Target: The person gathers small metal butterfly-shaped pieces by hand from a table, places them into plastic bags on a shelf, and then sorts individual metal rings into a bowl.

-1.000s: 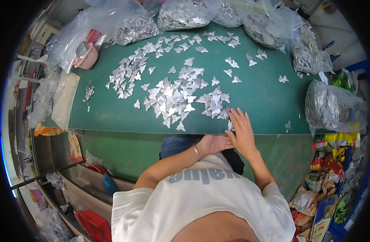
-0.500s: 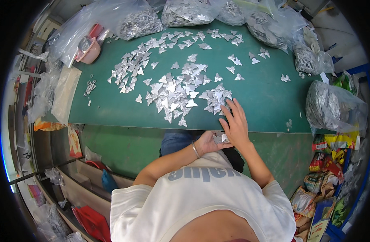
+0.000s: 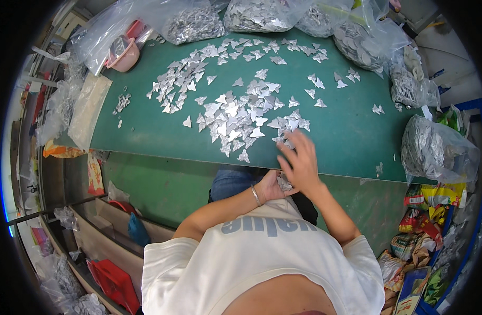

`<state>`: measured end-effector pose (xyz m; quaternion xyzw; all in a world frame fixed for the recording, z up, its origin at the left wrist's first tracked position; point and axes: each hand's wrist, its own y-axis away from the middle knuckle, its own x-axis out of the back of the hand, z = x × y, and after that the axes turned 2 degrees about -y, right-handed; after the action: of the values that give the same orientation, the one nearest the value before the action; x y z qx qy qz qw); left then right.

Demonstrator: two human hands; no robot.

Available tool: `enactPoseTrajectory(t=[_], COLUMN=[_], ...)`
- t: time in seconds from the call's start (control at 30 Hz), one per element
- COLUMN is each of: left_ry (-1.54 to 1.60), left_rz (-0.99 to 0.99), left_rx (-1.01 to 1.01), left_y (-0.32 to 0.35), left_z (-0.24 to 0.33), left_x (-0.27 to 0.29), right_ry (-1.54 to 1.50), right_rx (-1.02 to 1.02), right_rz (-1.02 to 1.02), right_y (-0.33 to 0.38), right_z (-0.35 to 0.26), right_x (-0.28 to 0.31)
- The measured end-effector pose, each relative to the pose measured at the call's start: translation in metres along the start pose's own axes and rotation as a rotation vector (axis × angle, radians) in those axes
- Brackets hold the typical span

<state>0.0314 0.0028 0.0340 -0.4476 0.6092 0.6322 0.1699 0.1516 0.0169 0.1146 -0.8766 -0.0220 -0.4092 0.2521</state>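
Note:
Many flat silver butterfly-shaped metal pieces lie in heaps on the green tabletop. Just below the table's front edge, my left hand is cupped, palm up, around a few metal pieces of the same kind. My right hand reaches over the edge with fingers apart and somewhat blurred. Its fingertips are at the near side of a smaller pile of pieces; whether they touch it I cannot tell. Nothing shows between those fingers.
Clear plastic bags of metal parts line the table's far edge, and another bag sits at the right corner. A pink basket stands at the far left. Small rings lie at the left. Colourful packages are stacked at lower right.
My right hand has drawn slightly toward me and the left hand, its fingers now bent more. The left hand stays cupped. The whole view has shifted a little.

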Motion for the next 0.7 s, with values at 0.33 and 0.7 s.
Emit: enactPoseTrajectory(t=[0.33,0.7], left_ry=[-0.187,0.014], left_rz=[0.064,-0.531], left_rx=[0.089,-0.743], left_y=[0.082,0.065], left_z=[0.02,0.217], left_x=[-0.044,-0.3], right_ry=[0.101,0.075], right_rx=[-0.078,-0.062], right_rz=[-0.133,-0.101], right_y=[-0.022,-0.023], right_z=[0.039,0.035], right_x=[0.0,0.0])
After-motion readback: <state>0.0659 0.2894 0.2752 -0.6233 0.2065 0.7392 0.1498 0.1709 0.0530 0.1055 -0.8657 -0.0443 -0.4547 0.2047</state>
